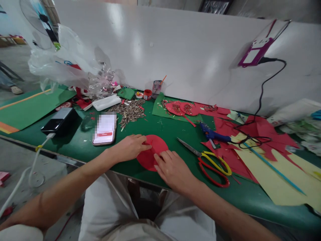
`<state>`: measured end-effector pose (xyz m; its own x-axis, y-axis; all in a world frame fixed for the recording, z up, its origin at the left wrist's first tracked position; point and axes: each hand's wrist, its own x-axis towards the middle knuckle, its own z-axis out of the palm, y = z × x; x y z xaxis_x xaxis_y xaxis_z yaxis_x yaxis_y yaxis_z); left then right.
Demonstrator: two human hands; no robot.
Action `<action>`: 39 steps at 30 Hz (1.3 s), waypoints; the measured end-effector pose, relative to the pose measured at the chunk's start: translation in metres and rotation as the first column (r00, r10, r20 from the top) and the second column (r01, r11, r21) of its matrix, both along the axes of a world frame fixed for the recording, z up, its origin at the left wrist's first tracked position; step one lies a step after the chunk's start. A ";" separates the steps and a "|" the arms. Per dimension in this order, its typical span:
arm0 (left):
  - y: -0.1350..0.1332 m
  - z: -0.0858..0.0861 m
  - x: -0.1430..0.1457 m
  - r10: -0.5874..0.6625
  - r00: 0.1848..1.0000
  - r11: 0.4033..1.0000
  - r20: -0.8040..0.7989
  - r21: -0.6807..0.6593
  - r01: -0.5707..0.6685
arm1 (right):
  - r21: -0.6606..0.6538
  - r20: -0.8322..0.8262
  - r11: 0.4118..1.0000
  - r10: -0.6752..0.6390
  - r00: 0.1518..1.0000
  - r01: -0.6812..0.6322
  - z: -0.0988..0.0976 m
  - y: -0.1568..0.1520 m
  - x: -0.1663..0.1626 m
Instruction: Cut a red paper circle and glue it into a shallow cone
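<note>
A round red disc [146,160], paper or felt, lies on the green tabletop close to its front edge. My left hand [131,147] is closed at the disc's upper left edge, its fingertips reaching over the surface. At the right edge, my right hand [173,169] has its fingers bent over the disc and its thumb near the lower rim. A thin red strip [151,143] shows near the left fingertips; whether it is attached cannot be made out. To the right of my right hand lie scissors [214,164] with one yellow and one red handle, blades partly apart.
Left of the disc are a phone [104,129] and a black power bank [60,120]. Sunflower seeds [130,110] are heaped behind. A blue glue gun [213,134] with a black cord rests among red sheets [260,134]. Seed-covered red pieces [184,108] lie at the back.
</note>
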<state>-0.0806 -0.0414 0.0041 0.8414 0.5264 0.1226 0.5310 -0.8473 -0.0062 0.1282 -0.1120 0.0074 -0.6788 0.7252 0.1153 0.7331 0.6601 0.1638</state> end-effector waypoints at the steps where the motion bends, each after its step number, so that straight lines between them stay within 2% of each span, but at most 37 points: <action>1: 0.001 0.000 -0.002 0.012 1.000 1.000 0.017 -0.012 -0.012 | 0.003 -0.004 1.000 0.006 1.000 -0.006 0.000 -0.001 0.001; 6: 0.006 0.002 -0.002 0.104 0.992 0.994 0.069 -0.045 -0.101 | 0.006 -0.025 0.999 0.031 0.999 -0.031 -0.002 -0.002 0.006; 11: 0.002 0.004 0.011 0.054 0.998 0.998 -0.019 -0.025 -0.054 | -0.008 -0.036 0.999 0.039 0.999 -0.040 -0.001 0.001 0.008; 15: -0.001 0.002 0.011 0.045 0.999 0.999 -0.022 -0.009 -0.045 | 0.005 -0.035 0.997 0.083 0.996 -0.083 0.002 0.004 0.014; 18: 0.001 0.002 0.005 0.062 0.997 0.998 0.038 -0.022 -0.061 | 0.008 -0.047 0.994 0.113 0.992 -0.113 0.004 0.007 0.019; 22: 0.002 0.004 0.001 0.169 0.969 0.985 0.180 -0.068 -0.160 | -0.022 -0.092 0.991 0.129 0.987 -0.132 0.003 0.010 0.022; 25: 0.000 0.002 0.002 0.207 0.950 0.977 0.236 -0.098 -0.188 | -0.036 -0.129 0.990 0.133 0.983 -0.138 -0.001 0.011 0.022; 31: 0.000 -0.009 0.003 0.199 0.925 0.978 0.324 -0.131 -0.165 | -0.067 -0.240 0.986 0.135 0.961 -0.155 -0.002 0.008 0.021; 35: 0.007 -0.007 0.002 0.181 0.915 0.978 0.362 -0.164 -0.129 | -0.122 -0.286 0.977 0.132 0.949 -0.173 0.002 0.010 0.024; 39: 0.010 -0.005 0.008 0.128 0.934 0.988 0.334 -0.127 -0.090 | -0.125 -0.281 0.975 0.145 0.949 -0.186 0.001 0.012 0.023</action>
